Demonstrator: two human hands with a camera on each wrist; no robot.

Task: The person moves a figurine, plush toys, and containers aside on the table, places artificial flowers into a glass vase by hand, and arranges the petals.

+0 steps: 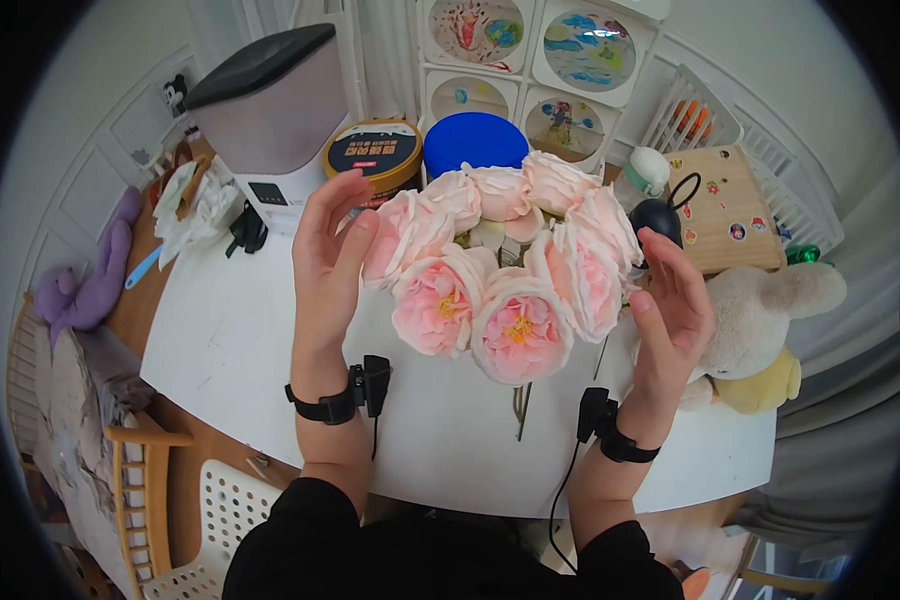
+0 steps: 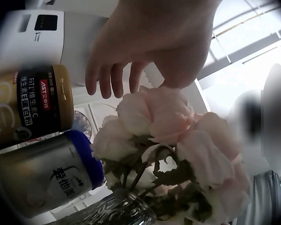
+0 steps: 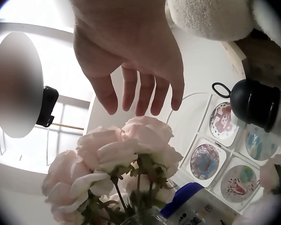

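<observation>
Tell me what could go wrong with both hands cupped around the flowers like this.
1. The pink bouquet is top-heavy in its glass vase; a push from the left hand or right hand might tip it.
2. The gold-labelled tin and blue-lidded can stand close behind and could get knocked.
3. Petals may bruise under fingers.

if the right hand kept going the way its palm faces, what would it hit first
Most likely the pink roses: the right hand is open beside the bouquet, palm facing the outer blooms. A small gap seems to remain, though depth is unclear.
</observation>
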